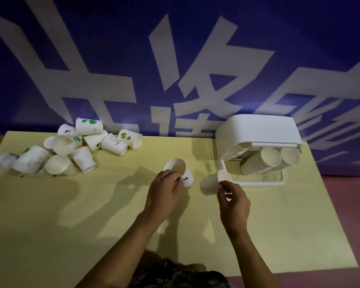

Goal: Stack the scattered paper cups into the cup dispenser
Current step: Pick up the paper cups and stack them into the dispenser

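My left hand [164,191] grips a white paper cup with a small dark print [180,170], its mouth tilted up towards me, above the middle of the yellow table [71,215]. My right hand [234,201] pinches a plain white cup [211,182] by its rim, the cup lying sideways just in front of the dispenser. The white cup dispenser [258,129] stands at the table's back right, with two stacked rows of cups [266,160] showing under its lid. A heap of scattered cups [71,148] lies at the back left.
A blue wall banner with large white characters [195,69] rises right behind the table. The dispenser's white base tray [264,182] sticks out towards me. Reddish floor [345,215] shows past the table's right edge. Patterned dark clothing [175,275] sits at the near edge.
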A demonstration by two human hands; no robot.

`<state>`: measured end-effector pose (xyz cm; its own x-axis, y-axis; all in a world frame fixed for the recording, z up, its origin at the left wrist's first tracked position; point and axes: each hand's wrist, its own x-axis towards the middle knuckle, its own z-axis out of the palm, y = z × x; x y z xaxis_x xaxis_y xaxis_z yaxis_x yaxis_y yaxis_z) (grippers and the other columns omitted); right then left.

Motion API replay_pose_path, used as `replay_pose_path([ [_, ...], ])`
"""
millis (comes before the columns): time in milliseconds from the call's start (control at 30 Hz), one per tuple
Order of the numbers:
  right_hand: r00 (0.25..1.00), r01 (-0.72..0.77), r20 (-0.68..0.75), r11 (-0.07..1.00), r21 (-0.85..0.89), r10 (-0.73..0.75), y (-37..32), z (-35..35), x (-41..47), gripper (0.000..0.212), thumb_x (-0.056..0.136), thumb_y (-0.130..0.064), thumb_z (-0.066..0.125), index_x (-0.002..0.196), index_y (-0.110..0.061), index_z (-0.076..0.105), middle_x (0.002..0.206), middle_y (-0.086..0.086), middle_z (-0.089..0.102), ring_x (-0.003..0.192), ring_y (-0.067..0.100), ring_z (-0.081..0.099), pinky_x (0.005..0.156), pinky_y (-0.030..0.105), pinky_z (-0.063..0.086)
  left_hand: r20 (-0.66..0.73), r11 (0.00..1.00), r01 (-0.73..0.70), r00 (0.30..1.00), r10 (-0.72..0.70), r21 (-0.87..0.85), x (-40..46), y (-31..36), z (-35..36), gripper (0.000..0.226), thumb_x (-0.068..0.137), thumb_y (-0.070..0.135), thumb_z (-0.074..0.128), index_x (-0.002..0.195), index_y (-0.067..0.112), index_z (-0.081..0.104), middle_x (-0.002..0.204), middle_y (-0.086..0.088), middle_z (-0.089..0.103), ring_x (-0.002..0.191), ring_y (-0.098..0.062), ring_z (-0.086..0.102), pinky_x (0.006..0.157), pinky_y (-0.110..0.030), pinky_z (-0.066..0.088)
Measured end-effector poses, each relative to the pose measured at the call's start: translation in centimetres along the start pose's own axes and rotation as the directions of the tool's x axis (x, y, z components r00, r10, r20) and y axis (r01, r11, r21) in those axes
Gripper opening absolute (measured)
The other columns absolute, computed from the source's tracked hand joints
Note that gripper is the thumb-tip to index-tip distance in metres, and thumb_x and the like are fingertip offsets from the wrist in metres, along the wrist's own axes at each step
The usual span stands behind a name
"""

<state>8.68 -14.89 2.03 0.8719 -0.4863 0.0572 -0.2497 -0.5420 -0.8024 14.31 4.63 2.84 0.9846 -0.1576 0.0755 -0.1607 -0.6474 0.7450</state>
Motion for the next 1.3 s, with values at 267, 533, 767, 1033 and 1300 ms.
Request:
replay_pose_path([
  [267,0.966,0.258,0.064,0.948,-0.185,-0.250,6.2,-8.7,4.9,0.028,0.078,0.003,0.073,0.101,-0.012,0.072,0.101,-0.001,0.070,0.089,0.024,0.061,0.070,0.035,0.053,0.087,0.994,-0.097,0.992,0.092,0.059,2.5,9.2,10.0,0.022,0.095,0.020,0.054,0.107,0.014,0.070,0.105,0.002,0.067,0.098,-0.016,0.054,0.082,-0.024,0.042],
  [533,0.959,0.261,0.157,0.951,-0.165,-0.236,11.4,-14.2,8.9,0.022,0.081,-0.004,0.071,0.096,-0.020,0.070,0.095,-0.009,0.068,0.087,0.014,0.056,0.069,0.022,0.043,0.274,0.965,-0.080,0.962,0.009,0.250,5.6,13.2,18.5,0.027,0.099,0.021,0.045,0.106,0.014,0.070,0.103,-0.006,0.065,0.100,-0.024,0.055,0.087,-0.032,0.044],
  [767,0.949,0.284,0.196,0.942,-0.178,-0.248,13.4,-16.6,9.9,0.024,0.080,-0.003,0.072,0.097,-0.020,0.070,0.093,-0.008,0.070,0.089,0.017,0.060,0.068,0.024,0.048,0.356,0.941,0.038,0.920,-0.165,0.337,6.7,12.9,22.2,0.024,0.093,0.015,0.050,0.105,0.016,0.071,0.106,-0.006,0.066,0.103,-0.027,0.056,0.085,-0.036,0.049],
  [1033,0.886,0.435,0.262,0.883,-0.178,-0.383,11.7,-13.9,12.0,0.018,0.087,-0.009,0.068,0.100,-0.021,0.068,0.092,-0.008,0.067,0.094,0.014,0.057,0.068,0.024,0.048,0.093,0.968,0.150,0.981,-0.172,0.204,4.5,11.5,19.4,0.020,0.092,0.017,0.055,0.105,0.019,0.070,0.106,0.004,0.067,0.099,-0.017,0.057,0.083,-0.030,0.048],
  [1300,0.819,0.491,0.494,0.801,-0.341,-0.292,10.9,-7.5,13.0,0.015,0.082,-0.001,0.066,0.087,-0.013,0.073,0.085,0.001,0.069,0.090,0.026,0.059,0.059,0.031,0.050,-0.041,0.939,0.321,0.947,-0.318,0.122,-0.3,8.2,13.5,0.017,0.090,0.014,0.059,0.102,0.018,0.071,0.097,0.005,0.069,0.089,-0.013,0.062,0.077,-0.029,0.051],
])
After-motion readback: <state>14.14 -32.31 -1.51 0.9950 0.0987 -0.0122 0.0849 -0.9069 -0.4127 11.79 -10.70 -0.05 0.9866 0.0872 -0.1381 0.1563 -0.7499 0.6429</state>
